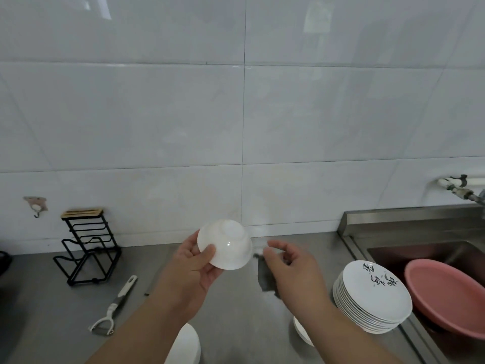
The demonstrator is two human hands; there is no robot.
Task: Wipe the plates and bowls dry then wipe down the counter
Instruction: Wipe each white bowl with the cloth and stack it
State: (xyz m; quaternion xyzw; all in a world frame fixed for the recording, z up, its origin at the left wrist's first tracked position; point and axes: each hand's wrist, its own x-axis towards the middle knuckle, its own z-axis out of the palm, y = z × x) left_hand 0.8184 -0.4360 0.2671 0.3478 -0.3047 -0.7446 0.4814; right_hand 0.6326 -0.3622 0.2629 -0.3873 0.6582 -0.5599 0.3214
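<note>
My left hand [195,261] grips a small white bowl [228,245], which is turned base-up above the steel counter [52,311]. Just right of the bowl, my right hand [291,269] holds a dark grey cloth [265,275] that hangs below its fingers. A stack of several white plates [372,295] with black lettering stands at the right, beside the sink. More white bowls [187,345] show at the bottom edge under my left forearm. Another white dish [301,331] peeks out under my right forearm.
A black wire rack [89,248] stands at the back left against the tiled wall. A peeler [115,308] lies on the counter left of my arm. A pink basin [446,295] sits in the steel sink [393,248] at the right, below a wall tap [462,190].
</note>
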